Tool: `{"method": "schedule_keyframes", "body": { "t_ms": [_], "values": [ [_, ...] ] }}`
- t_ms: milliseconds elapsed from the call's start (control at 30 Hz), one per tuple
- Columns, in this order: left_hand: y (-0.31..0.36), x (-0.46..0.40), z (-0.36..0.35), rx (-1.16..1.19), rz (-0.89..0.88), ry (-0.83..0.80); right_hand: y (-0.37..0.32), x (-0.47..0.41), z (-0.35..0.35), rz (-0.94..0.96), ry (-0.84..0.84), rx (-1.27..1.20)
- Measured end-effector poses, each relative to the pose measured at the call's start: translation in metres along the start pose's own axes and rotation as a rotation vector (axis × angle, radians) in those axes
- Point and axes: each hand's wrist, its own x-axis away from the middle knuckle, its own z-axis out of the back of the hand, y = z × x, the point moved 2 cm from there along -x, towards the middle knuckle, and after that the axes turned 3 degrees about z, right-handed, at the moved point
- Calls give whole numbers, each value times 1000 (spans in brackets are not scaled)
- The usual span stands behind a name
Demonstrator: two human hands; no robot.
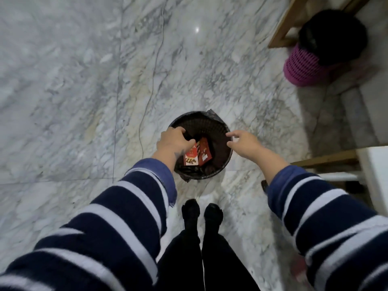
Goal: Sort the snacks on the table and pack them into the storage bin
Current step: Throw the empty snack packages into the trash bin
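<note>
Marble floor carries a dark bin (pixel 218 124) holding two red snack boxes (pixel 197 153). Left hand (pixel 175 141) curls at its rim, grasp unclear; right hand (pixel 244 141) hovers, fingers loose. Boxes look light, stiff; grip their edges.

floor (pixel 84 80): polished veined marble, glossy | bin (pixel 218 127): dark woven mesh, lined with black plastic film | snack boxes (pixel 204 151): printed red card | sleeves (pixel 117 227): striped knit cloth, matt

Dim, soft-focus view; glare spot on floor (pixel 197 29), edges warped.
</note>
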Motion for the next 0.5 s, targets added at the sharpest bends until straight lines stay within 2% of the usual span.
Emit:
{"method": "schedule_keyframes", "body": {
  "t_ms": [233,500],
  "values": [
    [85,84,66,-70,-245,78,-25,111,94,-1,196,1],
    [168,194,50,-287,-652,36,18,282,118,-108,528,-87]
  ]
}}
